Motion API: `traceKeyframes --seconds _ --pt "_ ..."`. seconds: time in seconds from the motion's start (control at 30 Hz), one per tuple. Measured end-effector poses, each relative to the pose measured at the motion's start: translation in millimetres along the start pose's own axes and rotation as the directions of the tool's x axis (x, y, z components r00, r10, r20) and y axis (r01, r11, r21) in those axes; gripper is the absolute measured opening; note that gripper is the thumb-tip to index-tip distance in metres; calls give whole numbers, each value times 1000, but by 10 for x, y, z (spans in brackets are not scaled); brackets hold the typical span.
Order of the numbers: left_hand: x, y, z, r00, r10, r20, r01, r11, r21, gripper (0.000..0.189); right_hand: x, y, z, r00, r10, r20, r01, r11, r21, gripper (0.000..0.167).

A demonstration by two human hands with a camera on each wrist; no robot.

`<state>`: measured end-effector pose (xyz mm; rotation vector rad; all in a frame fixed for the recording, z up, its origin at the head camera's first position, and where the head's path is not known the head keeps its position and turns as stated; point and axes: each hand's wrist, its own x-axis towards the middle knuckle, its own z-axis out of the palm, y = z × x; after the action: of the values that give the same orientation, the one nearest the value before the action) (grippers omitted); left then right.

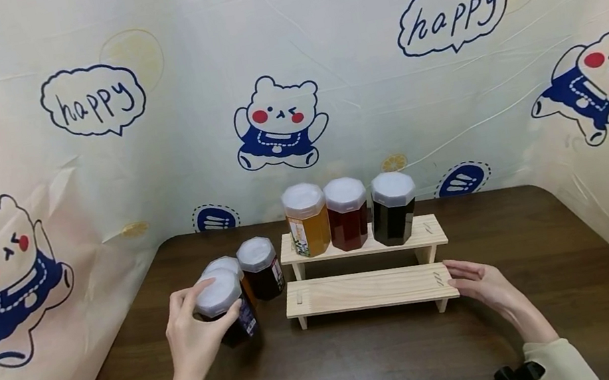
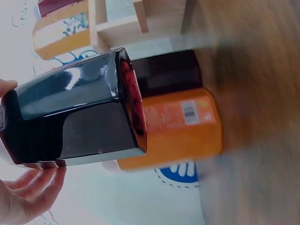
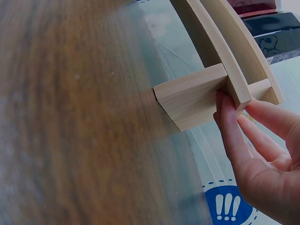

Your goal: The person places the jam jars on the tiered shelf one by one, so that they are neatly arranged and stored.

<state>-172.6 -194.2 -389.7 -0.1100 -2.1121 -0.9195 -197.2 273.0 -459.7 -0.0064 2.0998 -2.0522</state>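
My left hand [image 1: 184, 326] grips a dark octagonal jar [image 1: 237, 327] by its whitish lid, thumb on one side and fingers on the other. In the left wrist view the jar [image 2: 79, 112] is raised, with its base showing. Behind it stand an orange jar [image 2: 173, 154], mostly hidden in the head view, and another dark jar [image 1: 266, 282]. My right hand [image 1: 490, 290] pinches the right end of the lower tier of a two-tier wooden shelf [image 1: 365, 291]. In the right wrist view, thumb and fingers lie around that plank's corner [image 3: 241, 91].
On the upper tier [image 1: 364, 249] an amber jar [image 1: 312, 233], a red jar [image 1: 349, 223] and a dark jar [image 1: 394, 221] stand side by side. The brown table [image 1: 361, 370] ends at a printed cloth backdrop [image 1: 355, 59] behind and at both sides.
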Motion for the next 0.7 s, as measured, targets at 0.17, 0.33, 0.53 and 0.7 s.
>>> traceKeyframes --seconds 0.17,0.33,0.53,0.7 --pt "12 116 56 1000 28 9 -27 999 -29 49 5 13 -2 1000 -4 9 4 1000 -5 62" --pt "45 227 121 998 55 17 -54 996 -70 48 10 21 -8 1000 3 6 -2 1000 -14 61" --pt "80 358 221 996 82 38 -77 989 -129 49 15 21 -10 1000 5 3 -5 1000 -20 61" --pt "76 469 324 993 102 59 -94 988 -125 50 15 18 -9 1000 5 6 -4 1000 -18 61"
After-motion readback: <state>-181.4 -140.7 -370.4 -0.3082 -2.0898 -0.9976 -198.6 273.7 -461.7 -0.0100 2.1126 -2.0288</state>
